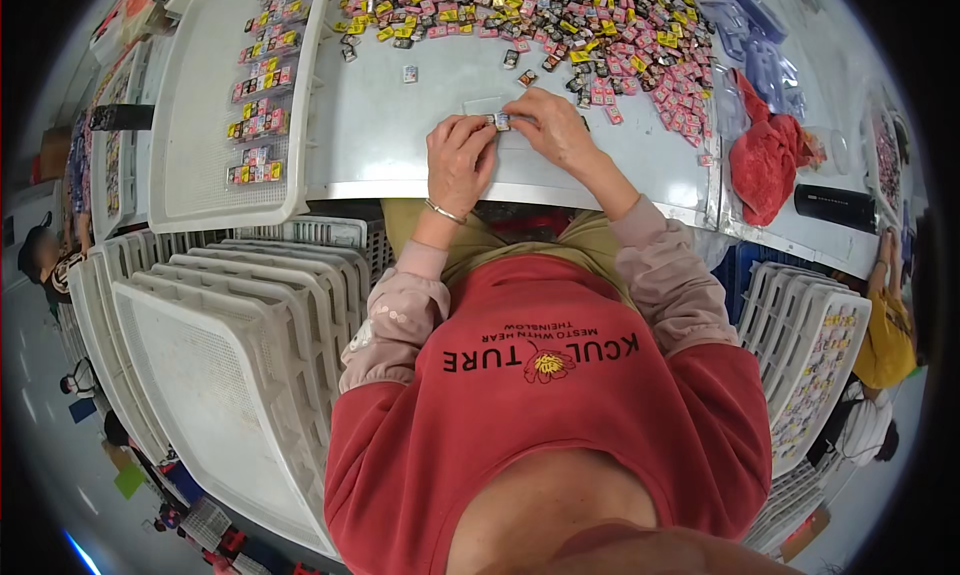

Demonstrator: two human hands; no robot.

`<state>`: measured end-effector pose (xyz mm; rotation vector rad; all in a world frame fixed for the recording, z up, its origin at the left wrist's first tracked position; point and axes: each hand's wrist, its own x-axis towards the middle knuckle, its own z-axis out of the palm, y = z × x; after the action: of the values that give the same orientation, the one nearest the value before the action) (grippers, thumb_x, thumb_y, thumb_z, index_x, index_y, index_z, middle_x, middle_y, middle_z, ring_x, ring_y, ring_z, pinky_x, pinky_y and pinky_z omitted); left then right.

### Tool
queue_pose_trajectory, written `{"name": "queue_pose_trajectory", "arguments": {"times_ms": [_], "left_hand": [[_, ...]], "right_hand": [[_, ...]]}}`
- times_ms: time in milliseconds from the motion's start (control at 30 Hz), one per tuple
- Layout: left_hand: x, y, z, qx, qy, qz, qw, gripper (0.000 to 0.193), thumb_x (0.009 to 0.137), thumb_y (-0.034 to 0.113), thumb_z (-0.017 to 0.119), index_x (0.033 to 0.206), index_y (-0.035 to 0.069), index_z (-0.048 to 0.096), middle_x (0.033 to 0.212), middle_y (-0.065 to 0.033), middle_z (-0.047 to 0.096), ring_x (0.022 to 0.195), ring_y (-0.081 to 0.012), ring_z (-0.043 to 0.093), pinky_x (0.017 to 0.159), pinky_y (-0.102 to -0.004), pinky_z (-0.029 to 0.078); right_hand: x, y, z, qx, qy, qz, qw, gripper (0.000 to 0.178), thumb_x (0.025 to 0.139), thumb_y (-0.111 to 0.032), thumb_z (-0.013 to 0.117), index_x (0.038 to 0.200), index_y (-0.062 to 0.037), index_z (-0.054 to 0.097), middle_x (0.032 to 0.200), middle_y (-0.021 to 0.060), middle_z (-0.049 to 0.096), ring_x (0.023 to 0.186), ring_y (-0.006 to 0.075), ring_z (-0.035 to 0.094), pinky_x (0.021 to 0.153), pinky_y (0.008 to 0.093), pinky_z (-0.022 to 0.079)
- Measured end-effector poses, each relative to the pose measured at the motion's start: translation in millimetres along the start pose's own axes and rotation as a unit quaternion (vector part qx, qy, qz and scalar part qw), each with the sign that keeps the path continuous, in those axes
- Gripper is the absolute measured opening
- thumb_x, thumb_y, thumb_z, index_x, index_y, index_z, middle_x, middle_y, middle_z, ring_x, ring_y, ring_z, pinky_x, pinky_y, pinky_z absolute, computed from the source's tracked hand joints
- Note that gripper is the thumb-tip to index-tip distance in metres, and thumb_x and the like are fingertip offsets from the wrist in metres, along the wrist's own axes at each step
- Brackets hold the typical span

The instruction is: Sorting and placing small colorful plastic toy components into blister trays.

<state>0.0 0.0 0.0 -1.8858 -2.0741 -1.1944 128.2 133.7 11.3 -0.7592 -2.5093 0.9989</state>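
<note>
My left hand, with a bracelet at its wrist, rests by the near edge of the table with its fingers curled together. Its fingertips meet a small white-and-dark printed block. From the right, my right hand pinches the same block between thumb and fingers. Under and just beyond the fingers lies a transparent plastic piece, partly hidden by my hands. A single pale block lies apart, farther off to the left.
A heap of small pink, yellow and black blocks covers the table's far side. At left, a white tray holds filled transparent packs in a column. A red cloth lies at right. Stacked trays stand beside me; other people work nearby.
</note>
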Motion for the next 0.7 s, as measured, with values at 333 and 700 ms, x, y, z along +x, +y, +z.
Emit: {"name": "queue_pose_trajectory", "arguments": {"times_ms": [333,700], "left_hand": [[4,-3,-12,-0.021,0.025,-0.029,0.999,0.030,0.068,0.009,0.073,0.097,0.007,0.066,0.104,-0.0064,0.062,0.101,-0.0272,0.053,0.087,-0.0375,0.040],[24,-15,0,-0.021,-0.063,0.051,0.997,0.022,0.069,0.018,0.074,0.088,0.012,0.064,0.092,0.0013,0.063,0.096,-0.0227,0.053,0.082,-0.0385,0.037]], "right_hand": [[8,10,-10,0.161,0.055,-0.001,0.985,0.022,0.084,-0.009,0.059,0.105,-0.0064,0.067,0.084,0.0071,0.064,0.066,0.0202,0.063,0.060,0.0332,0.052],[-16,13,-2,0.221,0.048,0.067,0.972,0.018,0.085,-0.002,0.064,0.102,0.0012,0.065,0.080,-0.0028,0.059,0.064,0.0001,0.049,0.057,0.0169,0.041]]}}
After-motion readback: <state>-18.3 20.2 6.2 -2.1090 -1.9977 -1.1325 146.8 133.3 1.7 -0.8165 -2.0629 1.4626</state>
